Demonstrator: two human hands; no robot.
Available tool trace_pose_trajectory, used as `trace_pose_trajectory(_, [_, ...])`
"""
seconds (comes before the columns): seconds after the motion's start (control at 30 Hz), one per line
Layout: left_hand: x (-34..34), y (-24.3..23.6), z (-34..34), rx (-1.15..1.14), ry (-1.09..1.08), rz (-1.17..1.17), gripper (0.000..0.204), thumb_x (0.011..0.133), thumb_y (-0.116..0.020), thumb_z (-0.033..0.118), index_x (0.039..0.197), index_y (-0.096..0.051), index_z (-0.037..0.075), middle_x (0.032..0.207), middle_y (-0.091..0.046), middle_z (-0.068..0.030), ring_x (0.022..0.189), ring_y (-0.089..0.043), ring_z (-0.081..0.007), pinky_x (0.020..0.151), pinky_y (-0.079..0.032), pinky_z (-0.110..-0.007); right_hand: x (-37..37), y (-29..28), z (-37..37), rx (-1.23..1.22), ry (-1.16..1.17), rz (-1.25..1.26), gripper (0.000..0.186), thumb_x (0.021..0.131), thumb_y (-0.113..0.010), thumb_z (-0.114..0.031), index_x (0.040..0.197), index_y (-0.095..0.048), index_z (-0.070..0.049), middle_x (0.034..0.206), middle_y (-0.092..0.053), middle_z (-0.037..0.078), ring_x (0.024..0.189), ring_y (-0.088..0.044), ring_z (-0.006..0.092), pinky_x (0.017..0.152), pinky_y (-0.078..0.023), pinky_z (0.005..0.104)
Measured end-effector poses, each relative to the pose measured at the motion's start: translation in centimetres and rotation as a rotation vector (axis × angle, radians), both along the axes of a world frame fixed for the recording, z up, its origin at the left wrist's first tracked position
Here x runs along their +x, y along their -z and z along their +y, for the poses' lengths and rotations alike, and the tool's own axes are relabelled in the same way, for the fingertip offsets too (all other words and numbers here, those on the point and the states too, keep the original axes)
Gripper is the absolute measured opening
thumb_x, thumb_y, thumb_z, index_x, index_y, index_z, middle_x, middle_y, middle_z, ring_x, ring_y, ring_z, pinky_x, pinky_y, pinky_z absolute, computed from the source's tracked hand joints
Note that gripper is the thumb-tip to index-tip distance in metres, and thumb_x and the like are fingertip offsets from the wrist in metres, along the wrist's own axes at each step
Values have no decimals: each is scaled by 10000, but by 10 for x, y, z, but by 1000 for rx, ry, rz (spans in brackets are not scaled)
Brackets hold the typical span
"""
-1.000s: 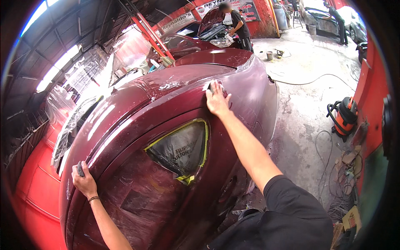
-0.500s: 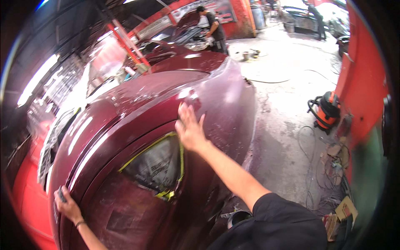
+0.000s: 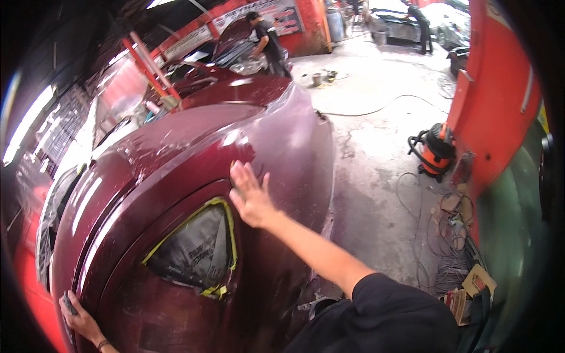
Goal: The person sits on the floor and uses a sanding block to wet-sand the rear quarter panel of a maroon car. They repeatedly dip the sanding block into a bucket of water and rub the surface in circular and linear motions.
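Beside the upper corner of the masked window (image 3: 194,253), on the curved flank of the maroon car body (image 3: 282,176) across the middle of the view, laying the right hand (image 3: 250,197) flat against the paint or just off it; cannot be sure of contact. Have brought this hand lower over the last second, from about the glossy patch (image 3: 238,144) down to the stretch beside the corner. Leaving that patch uncovered now and so, by judgement, attending to paint nearer the window's edge instead. Keeping the right fingers nearly straight and slightly parted, thumb well out, with no grip to be seen; cannot tell of any pad under the palm. With the left hand (image 3: 81,322) at the body's edge, lower left, holding a dark grey block (image 3: 69,303) between curled fingers and thumb. Have turned the view rightward too, sending car and left hand toward the left rim. Around the window, yellow tape (image 3: 216,291) along the border. Farther right, pale concrete floor (image 3: 374,217), an orange-and-black vacuum (image 3: 436,154), heaped cables (image 3: 450,272), then a red wall (image 3: 494,88). Beyond, near the top, another person (image 3: 269,47) in dark clothes, bent beside another car (image 3: 233,34) with hood raised.
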State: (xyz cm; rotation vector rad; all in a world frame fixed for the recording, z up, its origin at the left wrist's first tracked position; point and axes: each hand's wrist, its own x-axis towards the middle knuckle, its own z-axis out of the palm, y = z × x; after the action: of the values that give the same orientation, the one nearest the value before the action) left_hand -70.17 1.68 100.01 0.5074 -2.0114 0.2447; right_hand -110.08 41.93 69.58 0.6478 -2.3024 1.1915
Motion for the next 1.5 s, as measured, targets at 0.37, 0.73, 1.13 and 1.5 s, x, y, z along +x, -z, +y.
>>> trace_pose_trajectory(0.37, [-29,11,10,-81,27,48,326,1095,-629,301,1077,-704,-16,991,-739,-178,908,-714,-342,835,-534,-448,-13,14,5,-98,37,27,659,1152,-370,-409,1746,-177,-199,1826,-136,43,1688,-72,300,1246,10,781])
trace_pose_trajectory(0.73, [-39,13,17,-57,22,68,327,1088,-644,298,1104,-723,-18,1017,-749,-180,932,-718,-341,868,-539,-436,-68,-36,18,-126,110,-31,667,1147,-365,-435,1741,-190,-188,1817,-173,63,1683,-100,308,1262,-5,772])
trace_pose_trajectory(1.13, [-43,13,22,-73,43,66,338,1088,-643,319,1051,-704,-11,967,-729,-185,912,-706,-365,833,-530,-462,-83,-70,10,-234,207,-200,632,1143,-376,-435,1721,-272,-202,1815,-192,21,1676,-148,291,1263,-27,775])
trace_pose_trajectory(1.5, [-46,14,22,-61,29,57,381,1079,-644,389,1077,-716,14,972,-733,-204,909,-703,-386,811,-525,-486,-75,-41,38,-225,295,-397,627,1146,-326,-449,1713,-298,-184,1814,-196,22,1678,-137,255,1262,-42,788])
